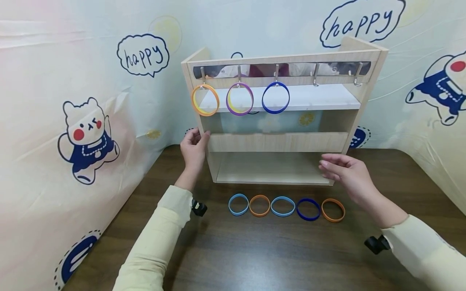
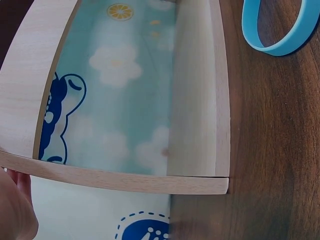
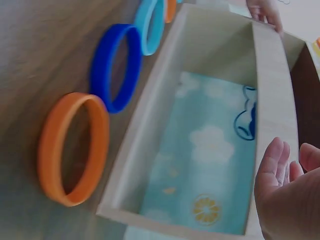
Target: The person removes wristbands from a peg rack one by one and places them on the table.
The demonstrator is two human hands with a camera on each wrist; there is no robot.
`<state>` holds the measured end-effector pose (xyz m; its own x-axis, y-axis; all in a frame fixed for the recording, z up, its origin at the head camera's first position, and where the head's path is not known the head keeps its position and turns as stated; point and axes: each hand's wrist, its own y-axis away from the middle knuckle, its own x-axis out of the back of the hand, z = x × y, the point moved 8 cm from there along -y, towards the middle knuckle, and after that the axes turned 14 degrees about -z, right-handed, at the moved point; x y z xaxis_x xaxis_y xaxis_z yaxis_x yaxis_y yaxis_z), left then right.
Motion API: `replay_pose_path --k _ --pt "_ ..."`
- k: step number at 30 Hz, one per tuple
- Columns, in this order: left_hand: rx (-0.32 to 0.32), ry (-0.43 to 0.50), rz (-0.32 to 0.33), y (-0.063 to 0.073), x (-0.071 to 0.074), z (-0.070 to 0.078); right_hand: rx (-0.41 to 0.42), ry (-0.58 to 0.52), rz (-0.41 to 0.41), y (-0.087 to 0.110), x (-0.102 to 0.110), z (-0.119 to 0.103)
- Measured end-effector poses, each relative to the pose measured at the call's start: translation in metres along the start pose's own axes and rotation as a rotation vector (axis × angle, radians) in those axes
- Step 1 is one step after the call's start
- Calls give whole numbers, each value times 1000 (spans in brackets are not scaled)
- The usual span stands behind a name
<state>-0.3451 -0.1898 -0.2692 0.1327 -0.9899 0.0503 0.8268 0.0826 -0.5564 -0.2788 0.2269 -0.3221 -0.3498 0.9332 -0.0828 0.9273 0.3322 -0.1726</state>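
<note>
My left hand [image 1: 194, 147] grips the left side panel of a small pale wooden shelf [image 1: 278, 142], its thumb by the front edge. Beside the shelf's lower right, my right hand [image 1: 347, 173] has loosely extended fingers and holds nothing. From the shelf's top rail hang an orange wristband [image 1: 206, 114], a purple wristband [image 1: 227, 100] with yellow showing inside it, and a dark blue wristband [image 1: 275, 112]. In front, a row on the table holds light blue wristbands [image 1: 238, 214], orange wristbands [image 3: 50, 155] and one dark blue wristband [image 3: 102, 67].
Two further metal hooks [image 1: 316, 74] stand at the rail's right, with no bands on them. A brown wooden table [image 1: 255, 254] lies under everything. Behind it hangs a printed cloth [image 1: 91, 60] with cartoon bears and lettering.
</note>
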Motion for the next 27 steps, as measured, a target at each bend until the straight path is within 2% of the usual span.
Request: replay_pose_path --k 9,18,27 --pt "-6 0 5 0 0 -1 43 20 34 -18 -19 -25" --pt "-6 0 8 -2 1 -2 95 33 26 -37 -40 -48" --pt "3 6 17 -2 2 -4 176 21 34 -52 -51 -70"
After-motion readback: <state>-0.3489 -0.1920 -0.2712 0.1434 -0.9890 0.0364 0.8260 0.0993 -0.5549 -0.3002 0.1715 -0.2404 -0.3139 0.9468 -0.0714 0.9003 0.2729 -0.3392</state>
